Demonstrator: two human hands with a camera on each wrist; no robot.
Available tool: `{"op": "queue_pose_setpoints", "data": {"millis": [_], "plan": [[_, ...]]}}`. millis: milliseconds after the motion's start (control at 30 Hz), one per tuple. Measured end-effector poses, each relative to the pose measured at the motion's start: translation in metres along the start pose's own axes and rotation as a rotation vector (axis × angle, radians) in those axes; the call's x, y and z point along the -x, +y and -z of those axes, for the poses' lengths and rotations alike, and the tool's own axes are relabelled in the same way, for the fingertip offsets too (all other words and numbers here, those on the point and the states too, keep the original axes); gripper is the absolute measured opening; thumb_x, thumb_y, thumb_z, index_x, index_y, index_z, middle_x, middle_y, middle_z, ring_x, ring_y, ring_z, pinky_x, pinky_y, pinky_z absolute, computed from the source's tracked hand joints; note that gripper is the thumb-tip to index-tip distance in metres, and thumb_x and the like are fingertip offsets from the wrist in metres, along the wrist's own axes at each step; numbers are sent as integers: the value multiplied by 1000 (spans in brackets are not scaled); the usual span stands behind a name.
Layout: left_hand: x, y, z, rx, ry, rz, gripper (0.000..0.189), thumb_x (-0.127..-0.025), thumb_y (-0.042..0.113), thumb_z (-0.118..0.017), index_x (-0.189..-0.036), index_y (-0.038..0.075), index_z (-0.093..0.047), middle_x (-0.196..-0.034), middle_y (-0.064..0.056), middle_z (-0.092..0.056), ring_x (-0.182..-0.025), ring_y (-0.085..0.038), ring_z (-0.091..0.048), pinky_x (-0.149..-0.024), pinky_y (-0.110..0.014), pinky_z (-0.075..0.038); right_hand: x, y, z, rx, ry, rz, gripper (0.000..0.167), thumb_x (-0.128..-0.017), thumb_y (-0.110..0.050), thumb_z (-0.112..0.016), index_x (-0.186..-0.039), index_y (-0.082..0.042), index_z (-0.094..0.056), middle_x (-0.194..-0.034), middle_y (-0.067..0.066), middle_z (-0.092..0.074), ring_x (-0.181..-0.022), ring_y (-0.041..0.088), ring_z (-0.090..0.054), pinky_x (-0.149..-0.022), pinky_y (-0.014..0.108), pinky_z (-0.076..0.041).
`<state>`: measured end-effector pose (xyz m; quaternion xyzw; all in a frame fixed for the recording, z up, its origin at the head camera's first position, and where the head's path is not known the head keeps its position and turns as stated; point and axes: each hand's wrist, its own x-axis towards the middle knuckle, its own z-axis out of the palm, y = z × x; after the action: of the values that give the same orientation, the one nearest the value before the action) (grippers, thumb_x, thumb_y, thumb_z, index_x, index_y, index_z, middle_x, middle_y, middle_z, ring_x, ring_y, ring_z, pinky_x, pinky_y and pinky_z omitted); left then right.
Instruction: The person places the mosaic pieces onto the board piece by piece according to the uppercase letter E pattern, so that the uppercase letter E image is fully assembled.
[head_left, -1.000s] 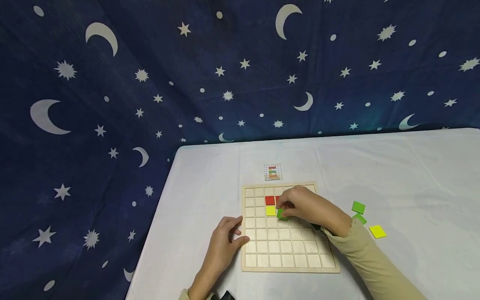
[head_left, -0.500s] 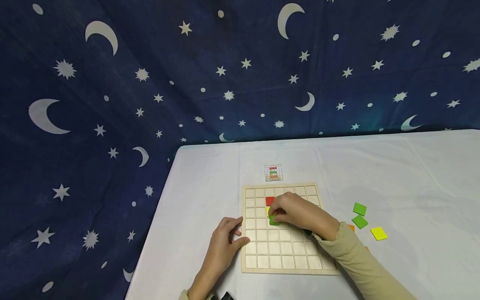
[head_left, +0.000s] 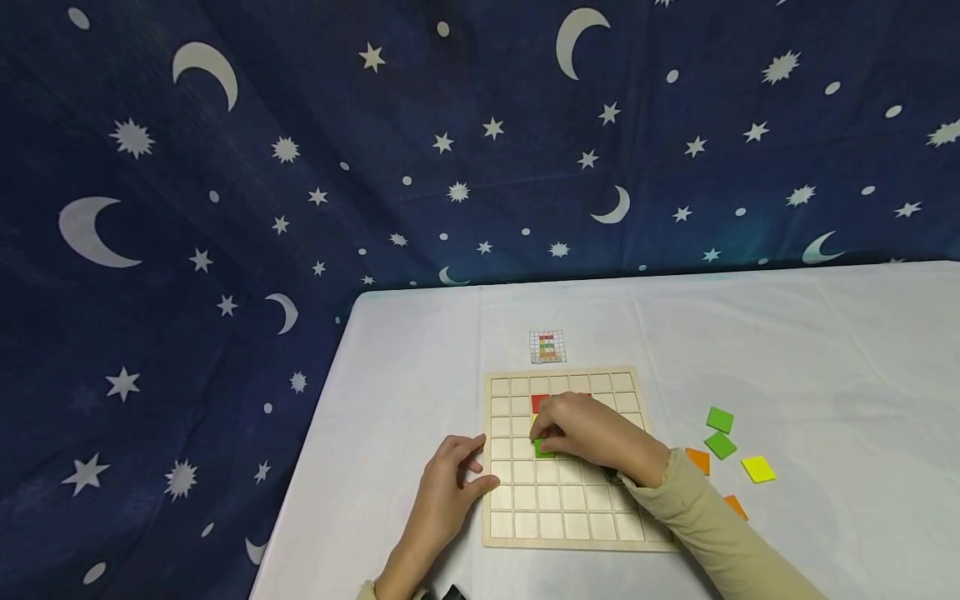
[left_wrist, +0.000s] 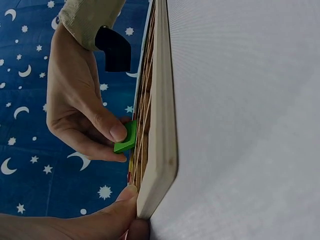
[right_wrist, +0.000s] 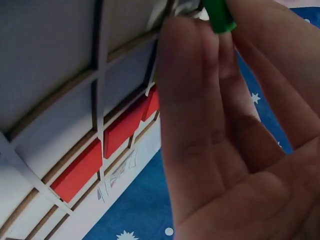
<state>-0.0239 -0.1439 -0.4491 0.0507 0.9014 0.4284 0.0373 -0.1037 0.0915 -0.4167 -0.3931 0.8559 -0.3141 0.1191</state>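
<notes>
A wooden grid board (head_left: 525, 525) lies on the white table. My left hand (head_left: 444, 487) rests at its left edge, thumb and index fingertip touching the edge. Over the board's upper middle, my right hand (head_left: 592, 429) pinches a green square tile (head_left: 544, 448) between thumb and fingers. In the left wrist view this green tile (left_wrist: 126, 137) looks tilted against the grid surface. A row of red tiles (right_wrist: 80, 170) sits in the grid's cells, partly hidden by the right hand in the head view. Only a sliver of a yellow tile shows beside the fingers.
Right of the board lie two green tiles (head_left: 721, 445), a yellow tile (head_left: 758, 469) and two orange tiles (head_left: 697, 461), one partly covered by the sleeve. A small printed pattern card (head_left: 547, 347) is behind the board. A dark blue star-and-moon cloth (head_left: 420, 125) hangs behind the table.
My right hand has moved left and slightly toward me with the green tile, to below the yellow tile. The orange tiles have come into view. My left hand stays at the edge.
</notes>
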Motion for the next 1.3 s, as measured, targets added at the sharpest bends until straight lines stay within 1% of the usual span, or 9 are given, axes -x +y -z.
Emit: {"op": "queue_pose_setpoints", "data": {"millis": [200,433,600,833,1033,1300], "plan": [[0,0,0,11,-4,-3,58,-79,13,-82,-131,-2,-61,-109,-1,-59,-86,-8,-54,-67,-18,-47,1,-1,-3,34,30,-21,8,-80,-13,-82,-85,-14,-76,-81,-10,-63,-74,2,-52,-69,21,-48],[0,0,1,13,-7,-15,58,-78,12,-82,-130,-2,-61,-109,-1,-60,-86,-8,-55,-67,-18,-47,1,-1,-5,57,40,-13,13,-80,-11,-82,-79,-15,-70,-72,-13,-52,-68,5,-49,-65,21,-45],[1,0,1,14,-4,-17,57,-78,12,-82,-130,-2,-62,-110,-2,-60,-88,-9,-56,-67,-18,-47,3,-2,-4,70,42,-35,14,-80,-13,-83,-80,-16,-69,-74,-12,-54,-68,7,-50,-64,20,-44],[1,0,0,8,3,-20,56,-78,11,-82,-129,-2,-62,-109,-1,-60,-87,-9,-56,-67,-18,-47,9,-3,2,79,56,-64,13,-80,-13,-83,-86,-13,-72,-82,-7,-62,-70,8,-52,-65,22,-45],[1,1,0,-1,11,-18,56,-78,11,-83,-128,-2,-63,-108,-1,-61,-86,-9,-56,-66,-18,-47,19,1,10,98,77,-90,14,-80,-11,-82,-87,-14,-71,-80,-7,-58,-70,9,-50,-65,23,-43],[1,1,0,3,8,-12,56,-78,11,-83,-129,-1,-63,-107,0,-60,-85,-9,-55,-66,-18,-46,35,10,24,113,107,-127,15,-80,-7,-80,-88,-14,-70,-80,-9,-58,-72,7,-50,-67,23,-44]]}}
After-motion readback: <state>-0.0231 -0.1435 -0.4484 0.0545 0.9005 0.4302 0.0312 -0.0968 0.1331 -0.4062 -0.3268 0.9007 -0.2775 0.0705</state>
